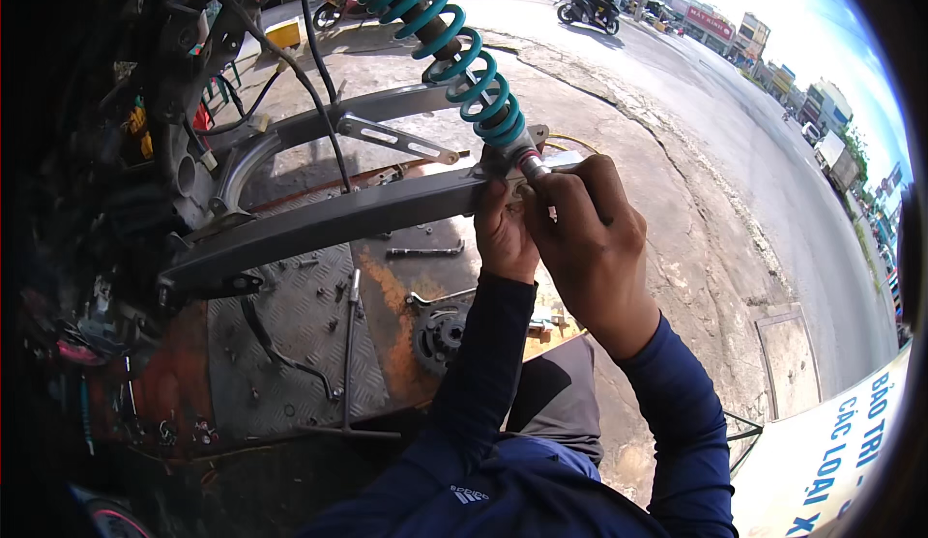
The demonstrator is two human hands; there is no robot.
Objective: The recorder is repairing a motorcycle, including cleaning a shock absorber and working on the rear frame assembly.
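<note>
A teal coil-spring shock absorber [467, 69] slopes down to its lower mount on the grey motorcycle swingarm [358, 211]. My right hand [592, 238] is closed, its bent fingers pinching a short silver cylinder [532, 165] that looks like a socket, against the side of that mount. Below the joint, my left hand [507, 236] has its thumb and fingers pressed on the swingarm bracket from underneath. Whatever lies between the two hands is mostly hidden by my fingers.
Under the swingarm, a metal plate [290, 345] carries scattered bolts, a long-handled wrench [351, 330] and a black bent lever [285, 349]. A round sprocket-like part [440, 333] lies near my left forearm. Loose cables [280, 59] hang from the frame. A motorbike [588, 11] is on the road beyond.
</note>
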